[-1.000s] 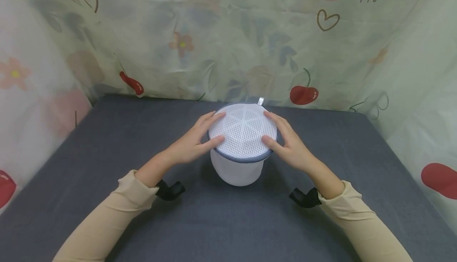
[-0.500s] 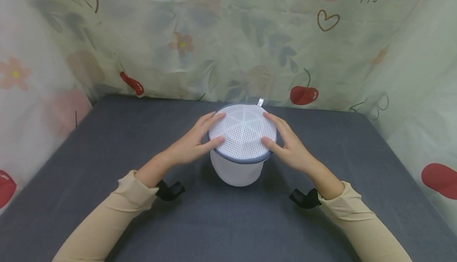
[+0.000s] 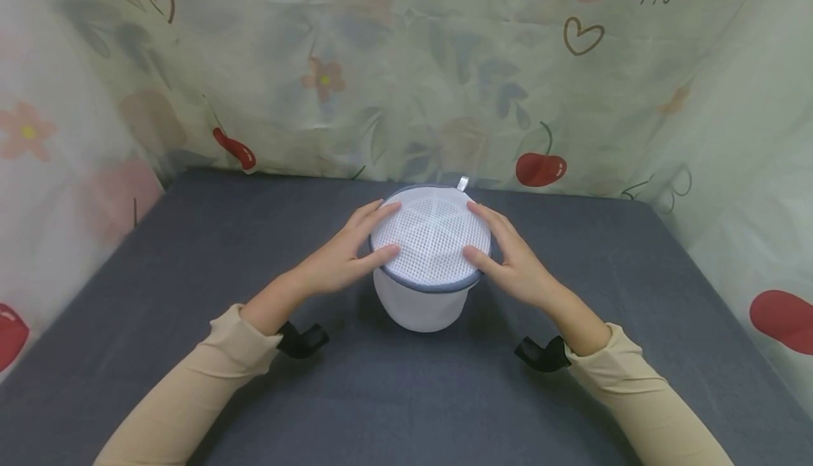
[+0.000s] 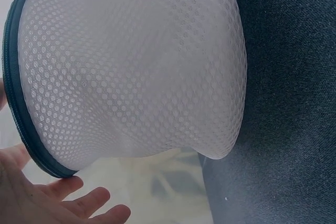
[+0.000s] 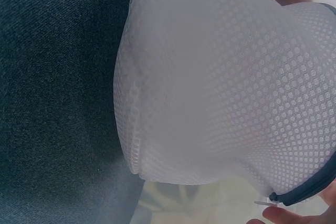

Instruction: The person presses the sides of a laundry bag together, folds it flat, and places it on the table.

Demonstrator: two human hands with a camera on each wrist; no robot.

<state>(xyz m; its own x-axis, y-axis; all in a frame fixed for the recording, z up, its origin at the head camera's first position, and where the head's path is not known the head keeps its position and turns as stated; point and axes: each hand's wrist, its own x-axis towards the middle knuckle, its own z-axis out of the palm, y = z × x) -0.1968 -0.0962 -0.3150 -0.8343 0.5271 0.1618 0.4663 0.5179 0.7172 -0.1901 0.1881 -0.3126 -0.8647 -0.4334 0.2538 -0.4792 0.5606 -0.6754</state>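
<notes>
In the head view, a white mesh laundry bag (image 3: 432, 240) with a blue-grey zipped rim stands upright on the dark table. A small pale tab (image 3: 463, 183) sticks out at the rim's back right. My left hand (image 3: 336, 254) holds the rim from the left, thumb and forefinger on the mesh top. In the left wrist view, other fingertips (image 4: 68, 184) show at and below the rim. Opposite, my right hand (image 3: 517, 261) holds the right side of the rim likewise; in the right wrist view its fingers (image 5: 289, 216) are only partly seen near the zip end.
The dark blue-grey cloth-covered table (image 3: 406, 395) spreads around the bag. A printed curtain (image 3: 406, 99) hangs behind and on both sides. Black straps with a bent mount (image 3: 303, 339) sit at each wrist below the beige sleeves (image 3: 190, 388).
Very little differs. The bag's rim and tab have dipped slightly toward me, and the right fingertips have shifted a touch to the left. Both arms stay in place.
</notes>
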